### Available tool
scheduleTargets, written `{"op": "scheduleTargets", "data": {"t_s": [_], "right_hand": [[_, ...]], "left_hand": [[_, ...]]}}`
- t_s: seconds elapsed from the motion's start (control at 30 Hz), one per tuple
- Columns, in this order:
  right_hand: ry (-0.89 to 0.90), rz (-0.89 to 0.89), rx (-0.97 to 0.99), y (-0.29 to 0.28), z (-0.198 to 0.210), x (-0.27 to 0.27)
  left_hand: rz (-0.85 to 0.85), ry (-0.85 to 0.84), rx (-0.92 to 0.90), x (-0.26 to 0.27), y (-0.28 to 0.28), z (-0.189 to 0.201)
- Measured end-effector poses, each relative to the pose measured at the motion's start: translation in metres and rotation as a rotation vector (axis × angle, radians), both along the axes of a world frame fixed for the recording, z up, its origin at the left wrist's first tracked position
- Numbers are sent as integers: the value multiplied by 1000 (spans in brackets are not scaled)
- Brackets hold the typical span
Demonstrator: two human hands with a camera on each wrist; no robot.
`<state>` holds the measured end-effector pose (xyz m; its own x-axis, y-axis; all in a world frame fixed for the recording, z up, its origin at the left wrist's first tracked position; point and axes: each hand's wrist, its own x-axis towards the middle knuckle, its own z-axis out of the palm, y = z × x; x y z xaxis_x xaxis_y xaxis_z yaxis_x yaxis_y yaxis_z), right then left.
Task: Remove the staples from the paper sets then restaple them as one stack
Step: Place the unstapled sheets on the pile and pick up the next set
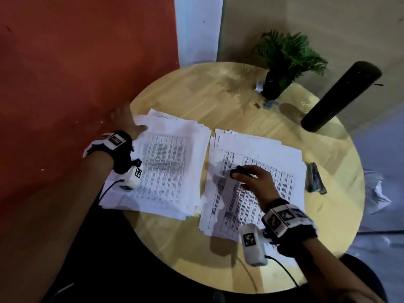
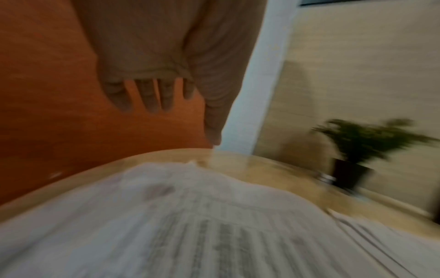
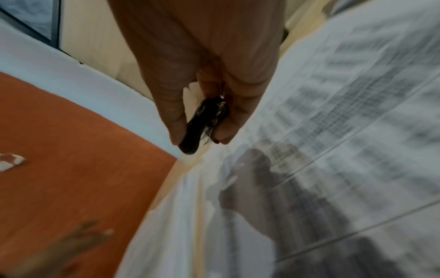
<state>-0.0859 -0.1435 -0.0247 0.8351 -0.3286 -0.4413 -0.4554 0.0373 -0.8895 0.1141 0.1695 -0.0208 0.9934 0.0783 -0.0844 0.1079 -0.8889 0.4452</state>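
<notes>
Round wooden table: two loose piles of printed sheets side by side. Left paper pile: left hand at its far left corner, fingers straight and spread, thumb on the top sheet. Right paper pile: right hand above it, fingers curled round a small black staple remover. Stapler lies just right of the right pile. Potted plant stands at the far edge.

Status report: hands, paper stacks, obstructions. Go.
Left hand open at left stack's far corner. Right hand grips black staple remover over right stack. Stapler beside, nothing blocking.
</notes>
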Motion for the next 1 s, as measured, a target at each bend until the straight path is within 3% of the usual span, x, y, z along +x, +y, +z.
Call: {"op": "scheduleTargets", "data": {"t_s": [0.07, 0.13, 0.2, 0.27, 0.33, 0.47, 0.63, 0.73, 0.87, 1.0], "right_hand": [[2, -45, -95, -30, -13, -18], [21, -84, -130, -51, -26, -33], [43, -126, -70, -62, -38, -43], [55, -197, 89, -66, -46, -49], [39, -260, 221, -65, -48, -51], [-8, -287, 286, -64, -47, -54], [-8, -271, 314, -67, -49, -56], [-13, -273, 319, -68, -51, -56], [-28, -273, 348, -68, -51, -56], [-55, -284, 394, -67, -51, -57]], "left_hand": [[-207, 13, 94, -23, -30, 2], [-430, 256, 208, -55, -60, -13], [-564, 523, 365, -88, -78, -33], [-601, 579, 484, -104, -85, -36], [-586, 573, 512, -98, -82, -37], [-548, 564, 525, -83, -88, -32], [-484, 325, 250, -95, -170, -11], [-423, 437, 80, -104, -218, -16], [-144, 599, -51, -109, -257, -27], [-180, 641, -26, -109, -271, -24]]}}
